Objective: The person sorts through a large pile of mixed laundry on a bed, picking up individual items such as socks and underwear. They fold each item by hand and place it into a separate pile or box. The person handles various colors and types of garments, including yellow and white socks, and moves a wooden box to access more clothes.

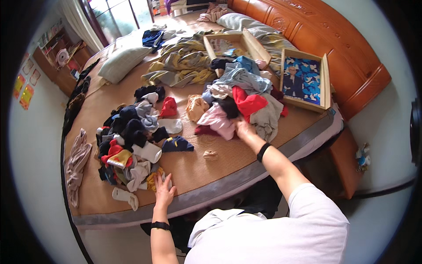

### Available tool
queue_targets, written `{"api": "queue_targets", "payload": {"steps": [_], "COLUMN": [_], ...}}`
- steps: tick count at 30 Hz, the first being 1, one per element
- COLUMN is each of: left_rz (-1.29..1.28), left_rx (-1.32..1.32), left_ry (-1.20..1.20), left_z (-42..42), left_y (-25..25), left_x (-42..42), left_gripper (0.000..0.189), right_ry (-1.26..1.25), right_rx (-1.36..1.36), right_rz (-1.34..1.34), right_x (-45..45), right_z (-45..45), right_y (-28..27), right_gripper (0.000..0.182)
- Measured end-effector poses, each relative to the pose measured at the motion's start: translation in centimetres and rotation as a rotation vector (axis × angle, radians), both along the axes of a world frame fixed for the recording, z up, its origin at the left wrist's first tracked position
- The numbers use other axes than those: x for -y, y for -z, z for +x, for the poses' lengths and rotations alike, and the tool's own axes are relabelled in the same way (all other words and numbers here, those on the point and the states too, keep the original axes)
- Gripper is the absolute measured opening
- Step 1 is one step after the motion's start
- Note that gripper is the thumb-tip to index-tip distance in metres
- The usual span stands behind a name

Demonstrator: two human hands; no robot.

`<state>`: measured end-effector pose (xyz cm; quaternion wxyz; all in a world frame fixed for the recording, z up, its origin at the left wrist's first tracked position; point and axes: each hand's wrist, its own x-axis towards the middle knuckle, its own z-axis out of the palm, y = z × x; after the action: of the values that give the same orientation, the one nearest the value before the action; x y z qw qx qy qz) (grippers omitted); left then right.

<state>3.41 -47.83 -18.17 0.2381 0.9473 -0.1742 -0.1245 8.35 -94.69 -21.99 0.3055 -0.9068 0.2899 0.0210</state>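
Note:
My left hand [164, 190] rests with fingers apart at the near edge of a pile of socks [132, 128], its fingertips at a mustard-yellow sock [152, 180]. A white sock [125, 197] lies to its left. My right hand [244, 129] reaches into a heap of clothes, beside a pale pink garment [217, 120]; its fingertips are partly hidden, so a grip is not clear. Around it are a red garment [248, 103], a black piece [227, 106], a grey garment [267, 117] and a light blue one [242, 79]. A small beige cloth item [210, 155] lies between my hands.
Everything lies on a bed with a woven mat [197, 171]. Two shallow wooden boxes, one open tray [227, 38] and one with a printed picture [302, 79], sit near the carved headboard [316, 29]. A pillow [123, 64], a crumpled blanket [181, 61] and folded beige clothing [79, 165] lie farther out.

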Motion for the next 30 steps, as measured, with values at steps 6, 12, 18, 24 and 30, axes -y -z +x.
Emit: {"api": "queue_targets", "payload": {"steps": [6,12,18,24,30], "left_rz": [0.009,0.046,0.193,0.32,0.577], "left_rx": [0.0,-0.005,-0.315,-0.448,-0.459], "left_ry": [-0.006,0.032,-0.114,-0.156,-0.144], "left_z": [0.2,0.2,1.1,2.8,2.4], "left_y": [1.8,2.5,-0.1,1.5,1.0], "left_x": [-1.6,-1.6,2.2,8.7,11.7], "left_gripper": [0.062,0.067,0.104,0.145,0.148], "right_ry": [-0.351,-0.374,-0.106,-0.165,-0.207], "right_rx": [0.284,0.565,0.702,0.897,0.444], "right_rz": [-0.227,-0.069,0.007,-0.45,-0.62], "right_x": [-2.6,-4.5,-1.6,4.3,9.8], "right_z": [-0.3,-9.1,-11.7,0.2,15.0], "right_y": [-2.5,-3.6,-8.3,-15.4,-18.3], "right_gripper": [0.041,0.036,0.024,0.028,0.078]}}
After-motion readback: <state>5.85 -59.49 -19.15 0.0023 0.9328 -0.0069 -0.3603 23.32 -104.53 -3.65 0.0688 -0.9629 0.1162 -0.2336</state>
